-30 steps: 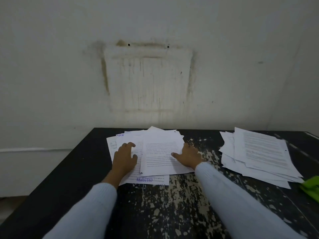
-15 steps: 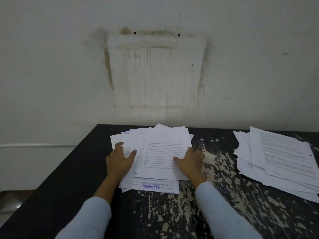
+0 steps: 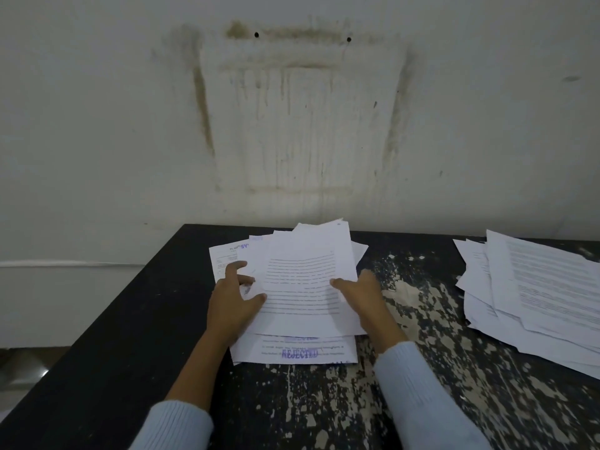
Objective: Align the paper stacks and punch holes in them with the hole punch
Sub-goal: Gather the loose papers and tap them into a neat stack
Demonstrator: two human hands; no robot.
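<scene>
I am looking at the paper stack (image 3: pixel 302 287), which is lying untidily on the dark worktop (image 3: pixel 130 336), its sheets fanning out at different angles and its far corners reaching towards the wall. The top sheet (image 3: pixel 302 306) is carrying lines of printed text and is sitting skewed over the others. At the near edge of the paper stack a lower sheet is sticking out, showing a purple REJECTED stamp (image 3: pixel 299 353).

The left hand (image 3: pixel 232 303) is gripping the left edge of the paper stack, its fingers curling over the sheets and its thumb pressing at the edge of the top sheet. The right hand (image 3: pixel 363 297) is holding the right edge, its thumb lying on the top sheet; its fingers are hidden beyond the paper. The two hands are standing apart, with the paper stack between them. Light blue sleeves (image 3: pixel 422 401) are covering both forearms.

Well to the right of the paper stack, a second paper stack (image 3: pixel 535 297) is lying spread out, running past the frame's edge. Between the two, the worktop's dark coating is flaking away in pale patches (image 3: pixel 422 303).

Beyond the paper stack, a pale wall (image 3: pixel 97 125) is showing a brownish rectangular stain (image 3: pixel 298 118) with two small dark holes (image 3: pixel 256 35) near its top.
</scene>
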